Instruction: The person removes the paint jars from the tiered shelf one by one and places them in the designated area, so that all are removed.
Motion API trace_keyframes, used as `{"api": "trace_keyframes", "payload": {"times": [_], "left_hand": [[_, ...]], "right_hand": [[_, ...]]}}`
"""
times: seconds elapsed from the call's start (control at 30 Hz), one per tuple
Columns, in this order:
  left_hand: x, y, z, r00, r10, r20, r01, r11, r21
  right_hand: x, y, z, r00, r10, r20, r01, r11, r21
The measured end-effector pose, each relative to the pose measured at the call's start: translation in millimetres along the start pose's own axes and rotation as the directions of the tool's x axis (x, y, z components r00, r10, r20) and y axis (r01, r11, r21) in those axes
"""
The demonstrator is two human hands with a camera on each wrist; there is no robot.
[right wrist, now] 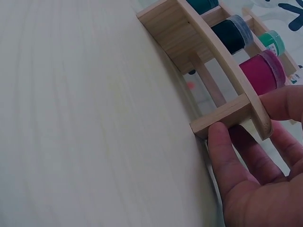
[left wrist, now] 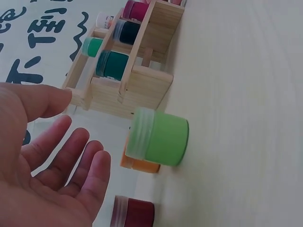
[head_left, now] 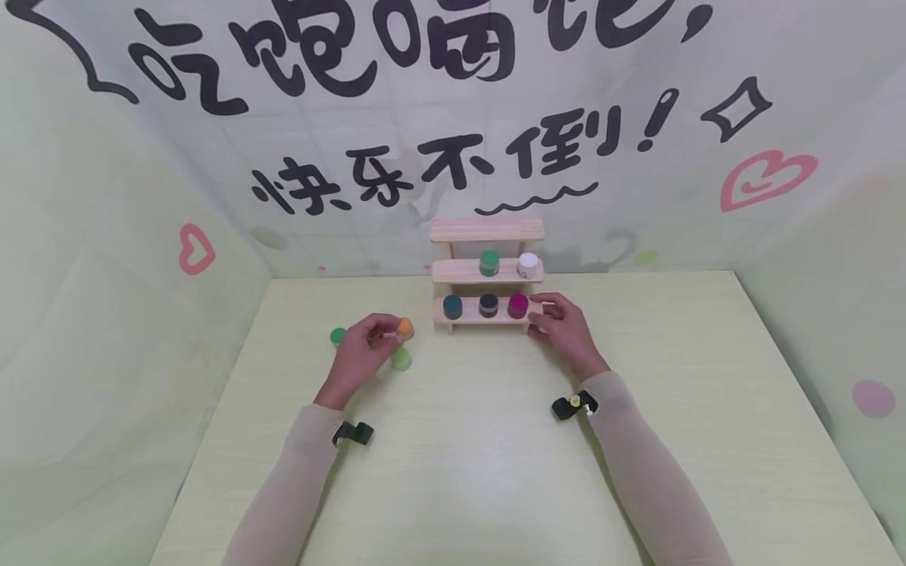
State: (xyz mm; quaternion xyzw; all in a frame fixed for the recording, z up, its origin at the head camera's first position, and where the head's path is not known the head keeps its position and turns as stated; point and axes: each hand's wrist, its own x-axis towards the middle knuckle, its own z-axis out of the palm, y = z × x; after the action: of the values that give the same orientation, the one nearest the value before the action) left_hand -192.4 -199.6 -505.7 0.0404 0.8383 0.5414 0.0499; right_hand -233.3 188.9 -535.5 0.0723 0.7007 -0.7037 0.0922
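In the head view, a small three-tier wooden stand holds paint jars. My right hand grips the right end of its lowest shelf, thumb on top and fingers around the side support. Beside that thumb sits a magenta paint jar. My left hand is relaxed, fingers spread and apart from the jars in its wrist view. Close by its fingertips are an orange paint jar and a light green paint jar. A dark red jar stands below them in that view.
The lowest shelf also carries a teal jar and a dark jar. On the middle shelf are a green jar and a white jar. Left of the left hand is another green jar. A printed cloth hangs behind the table.
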Motion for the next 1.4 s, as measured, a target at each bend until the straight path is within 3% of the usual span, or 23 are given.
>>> {"api": "trace_keyframes", "payload": {"times": [0.27,0.5,0.7,0.9,1.17,1.4], "left_hand": [[8.1,16.3,4.1,1.000,-0.004,-0.020,0.004,1.000,-0.002],[14.6,28.0,7.6,0.997,0.073,-0.035,-0.073,0.997,0.010],[20.8,40.9,12.4,0.996,0.080,-0.040,-0.079,0.997,0.012],[30.8,57.8,17.9,0.997,0.073,-0.039,-0.073,0.997,0.003],[47.0,71.0,30.5,0.989,0.141,-0.050,-0.143,0.989,-0.041],[59.6,81.3,41.6,0.985,0.161,-0.053,-0.164,0.985,-0.061]], "right_hand": [[-1.8,-2,2,1.000,0.019,-0.012,-0.019,1.000,-0.017],[-2.3,-2,1,0.999,0.032,-0.010,-0.032,0.999,-0.011],[-2.6,-2,1,1.000,0.028,-0.009,-0.028,1.000,-0.011],[-2.5,-1,1,1.000,0.020,-0.007,-0.020,1.000,-0.006],[0.3,1,2,0.999,0.043,-0.013,-0.043,0.999,-0.001],[-0.1,1,2,0.999,0.046,-0.013,-0.046,0.999,0.017]]}}
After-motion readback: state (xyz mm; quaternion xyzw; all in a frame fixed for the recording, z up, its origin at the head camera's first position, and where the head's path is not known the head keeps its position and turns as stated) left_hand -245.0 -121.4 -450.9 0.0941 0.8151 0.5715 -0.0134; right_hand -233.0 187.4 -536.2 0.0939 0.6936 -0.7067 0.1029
